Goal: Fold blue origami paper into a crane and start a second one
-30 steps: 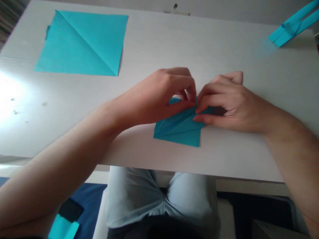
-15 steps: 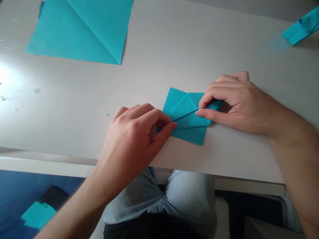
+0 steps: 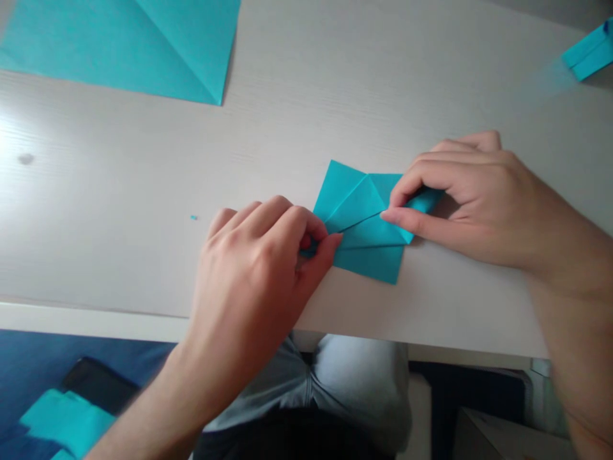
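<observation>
A folded piece of turquoise paper (image 3: 361, 198) with several creases lies on the white table near its front edge. My left hand (image 3: 258, 262) pinches its left end between thumb and forefinger. On the other side, my right hand (image 3: 460, 198) grips the right end, thumb and forefinger meeting on the slanting middle fold. Between the two pinches a dark crease line runs up to the right. Parts of both paper ends are hidden under my fingers.
A larger turquoise sheet (image 3: 129, 57) with a diagonal crease lies at the upper left. A folded turquoise paper piece (image 3: 589, 56) is at the far right. A tiny paper scrap (image 3: 194, 218) sits left of my hand. Below are a dark phone (image 3: 98, 383) and more turquoise paper (image 3: 67, 418) on blue fabric.
The camera view has shifted a little. Both hands keep their pinches on the paper, and its folds look nearly the same.
</observation>
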`<state>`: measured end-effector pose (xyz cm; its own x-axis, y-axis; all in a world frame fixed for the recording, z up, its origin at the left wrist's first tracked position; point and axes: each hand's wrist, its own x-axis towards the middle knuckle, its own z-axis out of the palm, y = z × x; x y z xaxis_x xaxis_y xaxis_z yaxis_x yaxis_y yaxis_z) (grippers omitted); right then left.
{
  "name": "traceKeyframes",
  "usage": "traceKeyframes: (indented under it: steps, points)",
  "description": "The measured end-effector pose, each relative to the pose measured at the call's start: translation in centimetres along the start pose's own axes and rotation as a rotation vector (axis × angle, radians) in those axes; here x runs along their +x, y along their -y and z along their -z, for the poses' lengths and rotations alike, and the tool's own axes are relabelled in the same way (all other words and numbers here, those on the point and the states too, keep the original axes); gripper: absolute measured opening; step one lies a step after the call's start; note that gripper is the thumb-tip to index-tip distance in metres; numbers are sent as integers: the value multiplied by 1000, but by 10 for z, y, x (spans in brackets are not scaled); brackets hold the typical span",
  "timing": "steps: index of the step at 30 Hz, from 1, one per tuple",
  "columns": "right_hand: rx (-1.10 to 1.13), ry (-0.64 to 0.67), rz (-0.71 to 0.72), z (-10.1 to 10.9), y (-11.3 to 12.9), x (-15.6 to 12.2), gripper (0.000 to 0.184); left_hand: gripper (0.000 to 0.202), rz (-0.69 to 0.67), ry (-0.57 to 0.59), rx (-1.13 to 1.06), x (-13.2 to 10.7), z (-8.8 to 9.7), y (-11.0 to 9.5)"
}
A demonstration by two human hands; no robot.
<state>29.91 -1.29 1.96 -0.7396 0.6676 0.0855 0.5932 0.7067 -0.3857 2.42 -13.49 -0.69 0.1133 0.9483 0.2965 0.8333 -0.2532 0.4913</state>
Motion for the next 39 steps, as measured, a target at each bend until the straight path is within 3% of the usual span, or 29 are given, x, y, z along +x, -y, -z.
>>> traceKeyframes:
  steps: [11,18,26,33,37,39]
  points:
    - [-14,19,-9,-1,0,1,23,16,-40,52,35,-6,5,6]
    - [21,1,-8,-3,-5,0,24,11,57,24,3,-13,12,7]
    - [6,26,-20,-1,-1,2,21,10,70,119,-86,-7,26,18]
    - [-13,29,-23,-1,1,3,23,28,136,48,8,7,11,1]
    - [-35,38,1,-2,1,3,23,26,135,92,0,8,9,5]
    - [-36,34,3,-2,1,3,20,16,94,110,8,7,10,6]
